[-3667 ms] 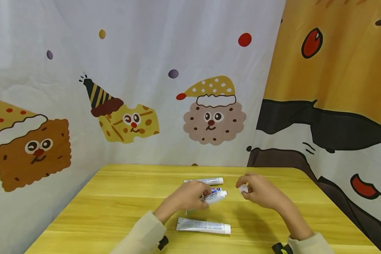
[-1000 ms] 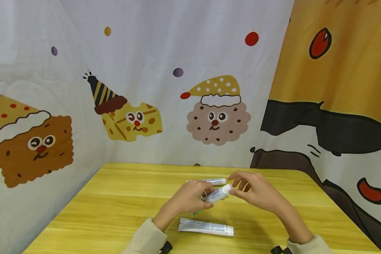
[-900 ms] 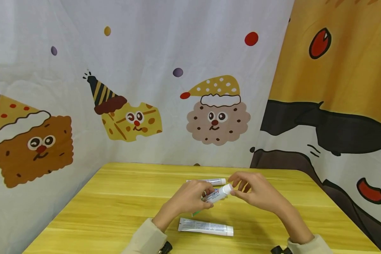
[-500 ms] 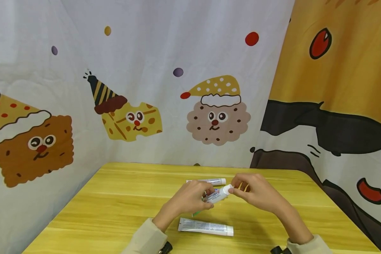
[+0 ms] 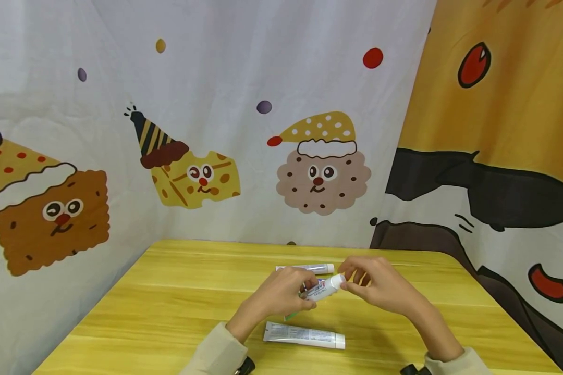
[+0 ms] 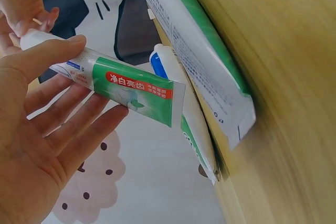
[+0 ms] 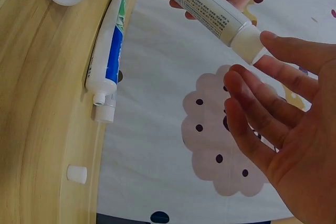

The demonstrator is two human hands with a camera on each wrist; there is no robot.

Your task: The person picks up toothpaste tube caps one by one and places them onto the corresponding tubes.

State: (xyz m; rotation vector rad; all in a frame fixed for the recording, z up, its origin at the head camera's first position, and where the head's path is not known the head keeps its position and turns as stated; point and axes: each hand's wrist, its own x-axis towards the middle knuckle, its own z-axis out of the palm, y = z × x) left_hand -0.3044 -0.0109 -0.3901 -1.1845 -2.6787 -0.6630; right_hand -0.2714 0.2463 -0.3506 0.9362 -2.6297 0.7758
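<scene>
My left hand (image 5: 286,289) grips a white and green toothpaste tube (image 6: 134,90) by its body, above the table and tilted cap end up. The white cap (image 7: 249,44) sits on the tube's end, and my right hand (image 5: 380,284) pinches it between thumb and forefinger, the other fingers loosely bent. Below the hands lies an uncapped toothpaste tube (image 7: 107,59) with a blue and green label, mostly hidden in the head view. A loose white cap (image 7: 77,174) stands on the table, seen only in the right wrist view.
Nearest the person lies a capped toothpaste tube (image 5: 305,336), cap to the right. Another capped tube (image 5: 319,269) lies farther back, partly behind the left hand. The wooden table (image 5: 192,291) ends at a cartoon-printed curtain (image 5: 206,104).
At 3.7 s ago the right hand held the cap apart from the tube's bare nozzle; now the cap is on it. Over the last second the right fingers have shifted slightly around the cap.
</scene>
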